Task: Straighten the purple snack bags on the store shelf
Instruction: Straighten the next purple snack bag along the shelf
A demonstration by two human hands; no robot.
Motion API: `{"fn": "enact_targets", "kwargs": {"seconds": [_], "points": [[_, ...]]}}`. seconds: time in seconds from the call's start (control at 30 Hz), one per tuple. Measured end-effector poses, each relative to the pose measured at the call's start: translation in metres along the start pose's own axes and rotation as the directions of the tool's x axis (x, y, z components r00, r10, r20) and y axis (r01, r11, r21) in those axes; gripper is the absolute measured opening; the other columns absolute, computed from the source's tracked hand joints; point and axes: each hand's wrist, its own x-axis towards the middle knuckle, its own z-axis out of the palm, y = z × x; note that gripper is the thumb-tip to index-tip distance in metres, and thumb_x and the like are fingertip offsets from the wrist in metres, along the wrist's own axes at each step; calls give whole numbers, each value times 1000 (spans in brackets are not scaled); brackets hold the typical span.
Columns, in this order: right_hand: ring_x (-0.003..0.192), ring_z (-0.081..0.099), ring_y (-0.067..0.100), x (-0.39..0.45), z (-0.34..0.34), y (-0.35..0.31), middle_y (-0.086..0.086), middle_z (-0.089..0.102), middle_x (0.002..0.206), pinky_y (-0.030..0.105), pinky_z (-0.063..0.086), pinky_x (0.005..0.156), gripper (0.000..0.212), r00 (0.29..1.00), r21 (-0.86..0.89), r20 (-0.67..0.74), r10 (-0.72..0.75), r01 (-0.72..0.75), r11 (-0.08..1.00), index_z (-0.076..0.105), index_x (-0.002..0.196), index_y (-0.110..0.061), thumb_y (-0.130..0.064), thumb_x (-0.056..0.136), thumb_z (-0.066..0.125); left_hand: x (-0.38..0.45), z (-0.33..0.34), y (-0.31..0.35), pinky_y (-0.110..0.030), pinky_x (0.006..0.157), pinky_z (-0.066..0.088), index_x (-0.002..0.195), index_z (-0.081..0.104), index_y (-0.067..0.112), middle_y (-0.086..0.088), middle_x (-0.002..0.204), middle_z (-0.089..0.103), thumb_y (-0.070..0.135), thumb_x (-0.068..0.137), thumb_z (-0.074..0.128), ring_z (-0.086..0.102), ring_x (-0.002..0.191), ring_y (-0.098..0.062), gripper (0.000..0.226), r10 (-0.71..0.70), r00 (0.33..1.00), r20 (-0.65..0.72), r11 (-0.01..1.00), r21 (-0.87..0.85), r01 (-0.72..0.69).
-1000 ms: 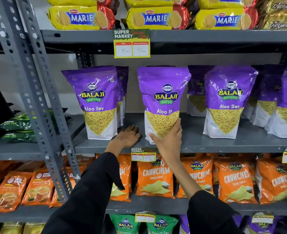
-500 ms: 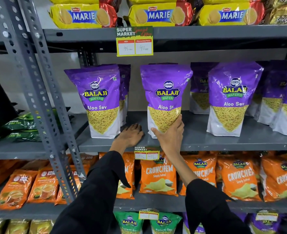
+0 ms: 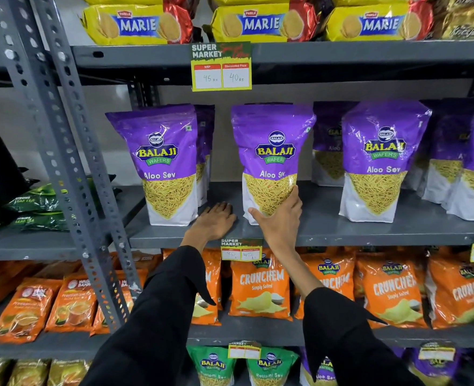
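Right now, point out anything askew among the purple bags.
The middle purple bag under the right hand is creased, its "Aloo Sev" label partly folded in. The other front bags stand upright and face forward. Nothing is spilled.

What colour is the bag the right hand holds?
Purple on top, white base; clearest in the head view: bag, right hand.

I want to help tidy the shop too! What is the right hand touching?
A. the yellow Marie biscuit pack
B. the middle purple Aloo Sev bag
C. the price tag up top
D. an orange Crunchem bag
B: the right hand cups the bottom of the middle purple Aloo Sev bag, while the left hand lies flat on the grey shelf beside it.
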Motion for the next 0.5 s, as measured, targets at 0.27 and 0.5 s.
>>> {"fn": "enact_targets", "kwargs": {"seconds": [0.27, 0.5], "points": [[139, 40, 35, 2, -4, 3, 15, 34, 152, 54, 47, 106, 128, 999, 32, 37, -27, 26, 999, 13, 155, -15, -60, 61, 87, 4, 4, -2, -50, 127, 15, 161, 15, 5, -12, 170, 14, 35, 108, 18, 10, 159, -27, 61, -23, 1000, -17, 999, -49, 22], [137, 44, 33, -4, -4, 0, 13, 36, 152, 51, 50, 103, 127, 1000, 1, 12, -20, 20, 1000, 13, 155, -17, -62, 61, 86, 1, 3, -2, -52, 127, 14, 161, 14, 6, -12, 171, 11, 35, 109, 17, 8, 159, -28, 60, -24, 1000, 10, 999, -46, 24]]}}
